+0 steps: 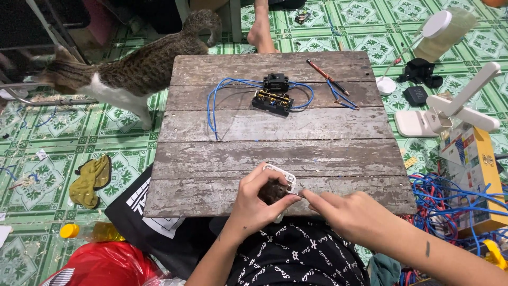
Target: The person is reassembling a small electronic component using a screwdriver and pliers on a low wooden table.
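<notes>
Notably, switch plate (280, 177) tilted up-left in left hand (254, 204)

I see a worn wooden board (275, 132) lying on the green patterned floor (32, 175). On the board's far part a black terminal block (273, 101) sits among looped blue wires (214, 106), with a red pencil (327, 77) near it. A tabby cat (127, 74) stands just beside the board's far left corner. A tangle of blue cable (450, 196) lies off to the right, beside a yellow box (473, 159).
</notes>
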